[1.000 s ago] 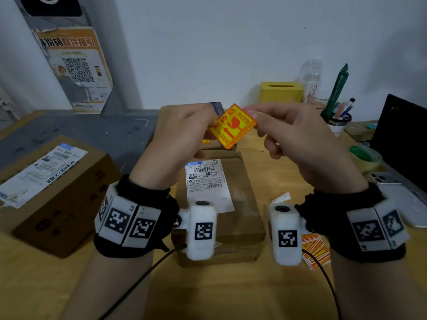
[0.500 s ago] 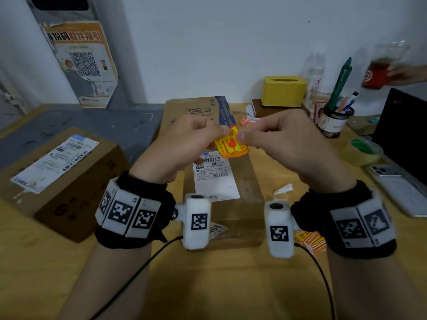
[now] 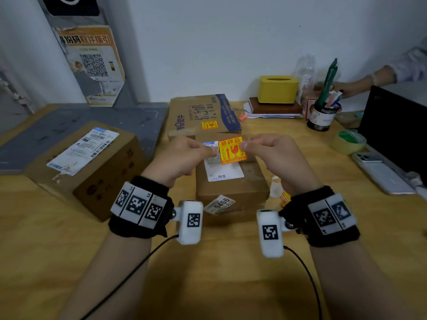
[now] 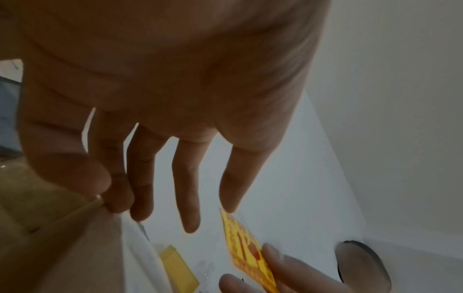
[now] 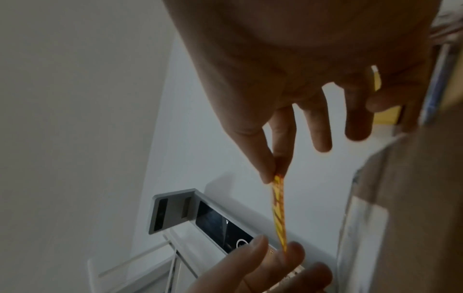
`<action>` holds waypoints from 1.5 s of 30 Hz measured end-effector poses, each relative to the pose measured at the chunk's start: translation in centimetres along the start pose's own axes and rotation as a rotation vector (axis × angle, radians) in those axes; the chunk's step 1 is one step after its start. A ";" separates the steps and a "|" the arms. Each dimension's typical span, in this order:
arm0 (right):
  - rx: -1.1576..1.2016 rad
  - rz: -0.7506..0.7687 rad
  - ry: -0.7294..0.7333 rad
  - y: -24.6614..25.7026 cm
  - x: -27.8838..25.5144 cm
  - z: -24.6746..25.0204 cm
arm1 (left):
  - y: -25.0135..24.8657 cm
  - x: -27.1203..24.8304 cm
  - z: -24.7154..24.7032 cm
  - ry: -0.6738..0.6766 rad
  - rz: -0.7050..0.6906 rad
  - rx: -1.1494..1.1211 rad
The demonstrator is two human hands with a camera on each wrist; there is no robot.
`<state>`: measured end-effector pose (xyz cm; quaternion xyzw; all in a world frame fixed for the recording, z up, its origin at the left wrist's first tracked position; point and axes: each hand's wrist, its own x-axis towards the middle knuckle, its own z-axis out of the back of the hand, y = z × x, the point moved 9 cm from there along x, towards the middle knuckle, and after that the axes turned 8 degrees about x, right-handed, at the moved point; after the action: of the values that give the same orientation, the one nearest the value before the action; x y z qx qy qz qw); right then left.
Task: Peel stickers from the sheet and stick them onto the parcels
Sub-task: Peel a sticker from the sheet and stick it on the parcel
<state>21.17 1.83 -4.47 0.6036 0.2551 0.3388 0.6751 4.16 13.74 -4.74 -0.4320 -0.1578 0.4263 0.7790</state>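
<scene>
left hand (image 3: 182,155): fingertips pinch the sticker's left edge; in the left wrist view thumb and forefinger meet, other fingers hang loose and fairly straight
right hand (image 3: 275,153): thumb and forefinger pinch the sticker's right edge, clear in the right wrist view; other fingers relaxed
sticker (image 3: 231,149): orange-yellow square with red print, stretched flat between both hands, held in the air above the middle parcel, printed face toward the head camera; edge-on in the right wrist view (image 5: 279,212)
middle parcel (image 3: 231,188): brown box straight ahead under the hands, white shipping label (image 3: 223,168) on top, partly hidden by the sticker; a small "9466" tag (image 3: 219,204) hangs off its near edge
far parcel (image 3: 203,114): flat carton just behind the middle one, blue stripe on its right side, one yellow sticker already on its top
left parcel (image 3: 85,165): bigger brown box, left of the hands, white label on top
sticker sheet (image 3: 285,197): only a yellow-red corner shows, on the table near the right wrist, mostly hidden
table (image 3: 231,285): light wood
right side: tape roll (image 3: 347,142), phone (image 3: 381,172), dark screen (image 3: 397,128)
far right: yellow tissue box (image 3: 278,88), pen cup (image 3: 322,116), another person's hand (image 3: 353,86) just by the cup
</scene>
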 end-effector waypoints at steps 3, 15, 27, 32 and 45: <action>0.091 -0.057 0.023 -1.2 -0.4 -0.8 | 0.5 -0.5 0.0 -0.037 0.006 -0.034; -0.225 -0.082 -0.048 -2.9 -0.4 -1.8 | 1.9 -0.2 -0.3 -0.127 -0.051 -0.078; -0.351 -0.097 -0.019 -3.1 -0.4 -1.6 | 3.3 0.9 -1.6 -0.097 -0.006 0.022; -0.385 -0.097 -0.026 -3.2 -0.4 -1.6 | 3.2 1.0 -1.7 -0.083 -0.013 0.027; -0.380 -0.091 -0.035 -3.3 -0.5 -1.4 | 3.0 1.0 -1.9 -0.074 -0.046 -0.039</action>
<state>20.31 2.25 -7.93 0.4589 0.2017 0.3394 0.7959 4.31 14.30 -8.43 -0.4272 -0.2047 0.4208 0.7736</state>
